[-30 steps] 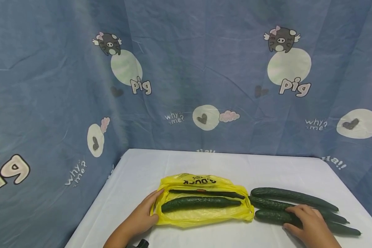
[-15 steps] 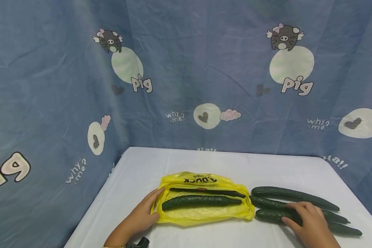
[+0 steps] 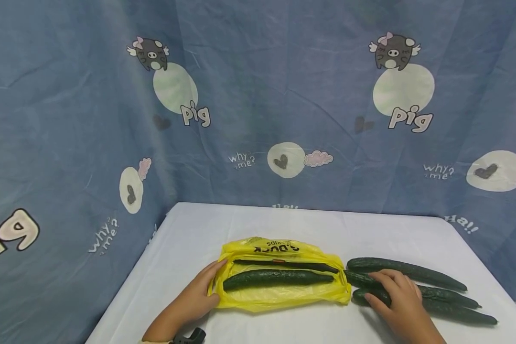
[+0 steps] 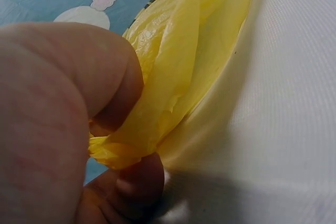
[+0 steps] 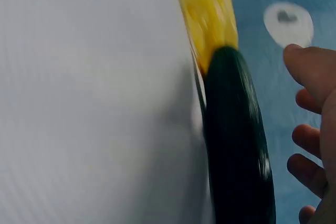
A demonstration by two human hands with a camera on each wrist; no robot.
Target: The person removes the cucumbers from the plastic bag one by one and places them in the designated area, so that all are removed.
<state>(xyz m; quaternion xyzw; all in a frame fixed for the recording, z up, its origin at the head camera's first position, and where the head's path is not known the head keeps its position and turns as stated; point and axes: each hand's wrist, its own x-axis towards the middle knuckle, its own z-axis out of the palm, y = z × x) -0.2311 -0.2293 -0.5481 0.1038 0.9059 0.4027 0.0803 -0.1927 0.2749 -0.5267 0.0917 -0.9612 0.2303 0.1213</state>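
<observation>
A yellow plastic bag (image 3: 279, 300) lies with its mouth open on the white table. Inside the bag are two dark green cucumbers, a front cucumber (image 3: 279, 278) and a thinner-looking one (image 3: 301, 265) behind it. My left hand (image 3: 197, 297) pinches the bag's left rim between thumb and fingers; the gathered plastic (image 4: 157, 114) shows in the left wrist view. My right hand (image 3: 402, 303) is over the left part of three loose cucumbers to the right of the bag. In the right wrist view, its fingers are spread loosely, apart from the nearest cucumber (image 5: 236, 145).
The farthest loose cucumber (image 3: 406, 271) lies behind the other two, whose middles are partly hidden by the right hand. A blue curtain (image 3: 258, 110) with pig prints hangs behind and left of the white table (image 3: 249, 220). A black wrist device (image 3: 193, 336) sits at the left wrist.
My right hand has moved left along the loose cucumbers, toward the bag. The left hand keeps its hold on the bag's rim, and the cucumbers have stayed in place.
</observation>
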